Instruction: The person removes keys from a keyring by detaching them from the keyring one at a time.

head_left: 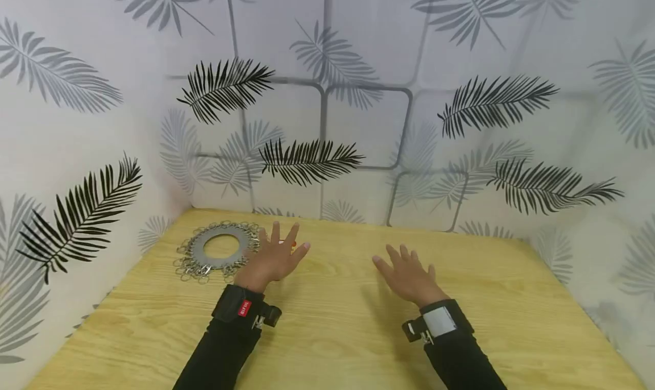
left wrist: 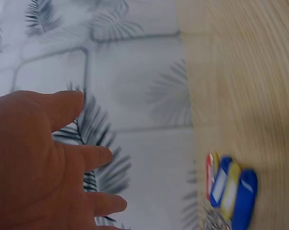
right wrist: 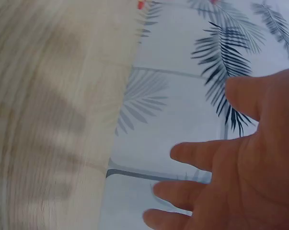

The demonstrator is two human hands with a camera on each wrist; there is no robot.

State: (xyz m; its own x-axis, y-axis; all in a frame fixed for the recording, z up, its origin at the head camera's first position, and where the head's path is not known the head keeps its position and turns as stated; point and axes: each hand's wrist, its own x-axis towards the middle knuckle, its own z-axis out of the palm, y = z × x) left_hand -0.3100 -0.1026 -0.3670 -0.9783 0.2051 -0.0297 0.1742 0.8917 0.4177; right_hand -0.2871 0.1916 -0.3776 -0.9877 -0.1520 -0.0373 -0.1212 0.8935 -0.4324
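My left hand [head_left: 271,260] is held above the table with its fingers straight and spread, gripping nothing. Just left of it lies a flat grey ring [head_left: 197,248] with many small metal key rings and clips around its rim. Behind the left fingers, a red and yellow bit [head_left: 293,244] peeks out. The left wrist view shows several key tags there, among them a blue tag [left wrist: 246,196], a yellow tag [left wrist: 231,189] and a red tag [left wrist: 209,177], beside some metal rings [left wrist: 214,220]. My right hand [head_left: 411,276] hovers over the table's right half, fingers extended and holding nothing.
The wood-grain table [head_left: 332,322] meets a back wall [head_left: 358,123] covered in leaf-patterned sheeting. A similar left wall [head_left: 66,140] stands along the table's left side. Each wrist wears a black strap with a small camera, such as the right strap [head_left: 463,316].
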